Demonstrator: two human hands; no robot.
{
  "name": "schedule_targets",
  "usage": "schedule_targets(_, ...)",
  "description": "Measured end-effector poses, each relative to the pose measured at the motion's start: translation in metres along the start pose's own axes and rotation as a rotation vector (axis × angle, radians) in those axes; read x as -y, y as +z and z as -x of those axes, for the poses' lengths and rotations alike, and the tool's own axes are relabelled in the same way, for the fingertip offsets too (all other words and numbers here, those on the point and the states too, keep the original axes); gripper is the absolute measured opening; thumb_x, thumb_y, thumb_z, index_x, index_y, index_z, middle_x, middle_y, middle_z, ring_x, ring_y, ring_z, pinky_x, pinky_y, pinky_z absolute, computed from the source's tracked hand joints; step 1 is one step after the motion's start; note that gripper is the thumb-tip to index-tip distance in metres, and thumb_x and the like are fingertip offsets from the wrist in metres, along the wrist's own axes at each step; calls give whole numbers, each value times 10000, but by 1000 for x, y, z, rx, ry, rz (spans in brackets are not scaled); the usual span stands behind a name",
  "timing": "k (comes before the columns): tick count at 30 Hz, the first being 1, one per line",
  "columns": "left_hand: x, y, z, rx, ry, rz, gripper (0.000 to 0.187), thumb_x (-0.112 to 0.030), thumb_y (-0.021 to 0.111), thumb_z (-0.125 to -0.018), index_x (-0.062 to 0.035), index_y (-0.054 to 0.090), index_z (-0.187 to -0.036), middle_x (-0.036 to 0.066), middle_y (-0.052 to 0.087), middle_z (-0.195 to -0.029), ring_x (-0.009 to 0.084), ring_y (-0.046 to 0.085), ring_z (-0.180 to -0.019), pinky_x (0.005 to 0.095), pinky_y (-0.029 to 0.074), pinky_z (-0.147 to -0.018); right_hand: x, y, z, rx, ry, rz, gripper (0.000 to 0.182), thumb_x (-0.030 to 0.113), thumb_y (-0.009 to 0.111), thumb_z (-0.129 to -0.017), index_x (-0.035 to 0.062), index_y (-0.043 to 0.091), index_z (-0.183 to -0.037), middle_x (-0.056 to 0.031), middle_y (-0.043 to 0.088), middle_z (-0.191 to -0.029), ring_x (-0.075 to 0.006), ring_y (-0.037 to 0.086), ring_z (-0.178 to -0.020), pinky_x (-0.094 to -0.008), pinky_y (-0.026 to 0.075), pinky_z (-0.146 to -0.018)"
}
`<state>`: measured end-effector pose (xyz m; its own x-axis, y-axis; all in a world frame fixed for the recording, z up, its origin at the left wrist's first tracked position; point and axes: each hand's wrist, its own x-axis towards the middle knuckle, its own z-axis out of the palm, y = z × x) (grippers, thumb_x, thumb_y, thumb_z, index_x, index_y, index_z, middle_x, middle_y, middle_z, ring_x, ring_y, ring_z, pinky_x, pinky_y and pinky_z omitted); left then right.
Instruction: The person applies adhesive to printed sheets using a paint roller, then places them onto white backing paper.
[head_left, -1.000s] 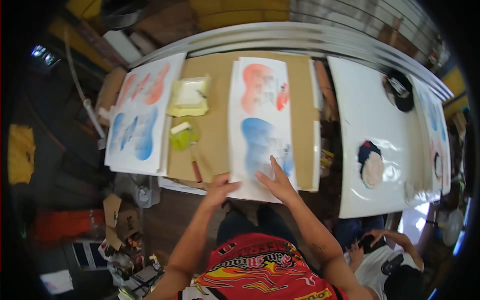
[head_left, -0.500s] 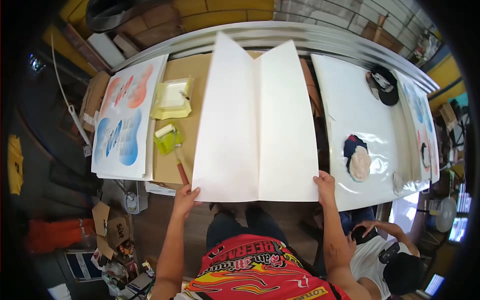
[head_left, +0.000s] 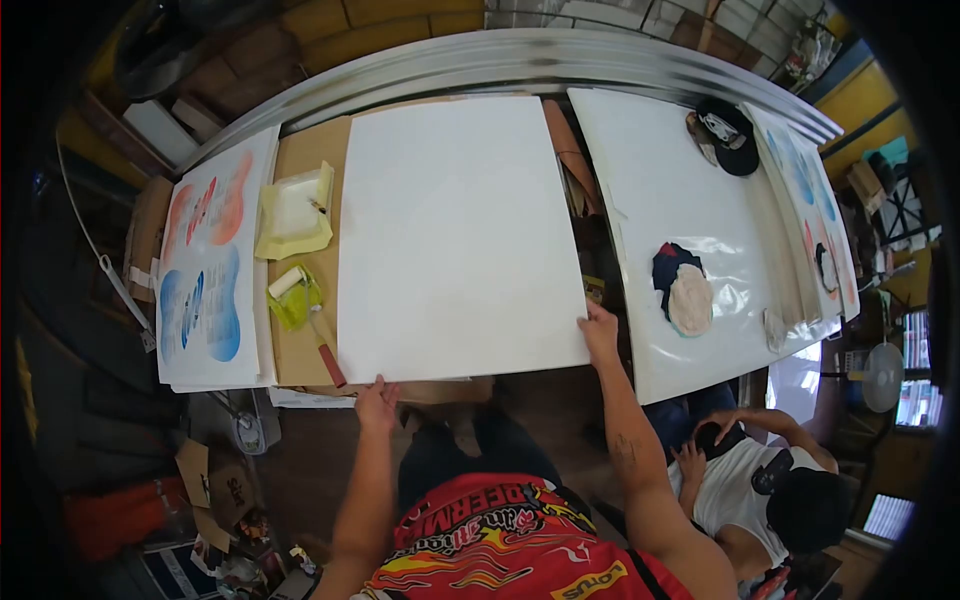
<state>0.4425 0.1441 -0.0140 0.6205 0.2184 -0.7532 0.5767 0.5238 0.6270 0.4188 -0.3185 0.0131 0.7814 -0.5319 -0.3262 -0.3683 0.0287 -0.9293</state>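
Note:
A large white sheet (head_left: 455,230), blank and nearly flat, lies over the brown board in the middle of the table. At its lower left edge, my left hand (head_left: 376,405) pinches the border, fingers mostly beneath it. My right hand (head_left: 600,333) grips the right edge close to the lower right corner, thumb on top. Just left of the sheet is a paint roller (head_left: 290,283) with a brown handle, resting on a yellow-green tray (head_left: 312,290). Above that sits a shallow square tray in pale yellow (head_left: 268,235).
Printed sheets with red and blue shapes (head_left: 205,260) are stacked at the left. To the right, a plastic-covered white panel (head_left: 740,300) bears a black cap (head_left: 724,135) and crumpled cloths (head_left: 688,295). A seated person (head_left: 750,480) is at lower right. A metal rail (head_left: 480,65) borders the back.
The white sheet, standing up with a fold down its middle before, has come down flat onto the board. Both my hands stay at its near edge, the right one now further up the side.

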Motion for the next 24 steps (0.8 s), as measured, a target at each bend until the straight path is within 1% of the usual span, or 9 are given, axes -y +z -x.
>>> schedule_targets(3, -8, 5, -29, 18, -1, -32, 177, -95, 617, -988, -37, 553, -1143, 107, 614, -1082, 277, 666, -949, 404, 599, -807, -11, 17, -28, -100, -79, 26, 523, -49, 599, -763, 49, 693, -1267, -63, 745, -982, -136, 670, -834, -273, 522, -783)
schedule_targets(5, -10, 6, -48, -82, -29, -67, 159, -69, 600, -991, -13, 546, -1130, 133, 612, -1075, 275, 665, -943, 381, 615, -764, 3, 20, -33, -125, -45, 433, 490, 24, 656, -741, 96, 723, -1221, -70, 737, -884, -155, 678, -781, -284, 531, -757)
schedule_targets(6, -13, 10, -44, -121, -8, -79, 162, -63, 601, -989, -2, 543, -1128, 137, 613, -1065, 274, 668, -926, 370, 619, -751, 4, 20, -30, -127, -25, 640, 474, 60, 685, -730, 120, 739, -1198, -73, 734, -835, -165, 682, -754, -290, 535, -743)
schedule_targets(9, -23, 29, -28, -184, 50, -114, 167, -50, 607, -982, 24, 537, -1115, 145, 617, -1041, 275, 680, -883, 348, 626, -722, -1, 22, -31, -186, -95, 607, 440, 152, 751, -694, 170, 765, -1133, -97, 707, -758, -215, 696, -717, -323, 550, -720)
schedule_targets(12, -23, 29, -29, -203, 74, -125, 150, -49, 619, -975, 28, 543, -1079, 140, 627, -1023, 275, 695, -859, 341, 627, -710, 5, 24, -28, -204, -46, 626, 398, 162, 762, -687, 115, 777, -1081, -108, 757, -875, -280, 735, -849, -378, 568, -809)
schedule_targets(15, -18, 29, -31, -235, 84, -68, 120, -45, 627, -969, 16, 554, -1043, 134, 641, -1002, 266, 710, -861, 328, 625, -704, 5, 25, -29, -250, -58, 644, 315, 172, 782, -682, 99, 783, -988, -106, 757, -880, -284, 734, -845, -379, 569, -806)
schedule_targets(18, -15, 32, -19, -215, 59, -75, 113, -37, 625, -965, 10, 565, -1048, 130, 659, -994, 263, 720, -889, 318, 624, -709, 7, 21, -33, -272, -105, 612, 266, 196, 843, -661, 52, 770, -873, -104, 754, -837, -251, 737, -779, -355, 575, -752)
schedule_targets(21, -13, 20, -15, -185, 88, -104, 125, -25, 620, -956, 10, 575, -1068, 120, 677, -982, 257, 726, -902, 306, 623, -712, 9, 16, -34, -214, 41, 669, 259, 192, 826, -665, 76, 772, -890, -113, 755, -878, -293, 732, -843, -389, 573, -800)
schedule_targets(24, -11, 15, -20, -147, 103, -101, 122, -15, 618, -944, 7, 591, -1061, 113, 689, -985, 243, 729, -911, 290, 620, -708, 3, 16, -30, -239, -60, 687, 232, 194, 860, -671, 60, 765, -835, -102, 745, -781, -254, 732, -740, -366, 575, -725)
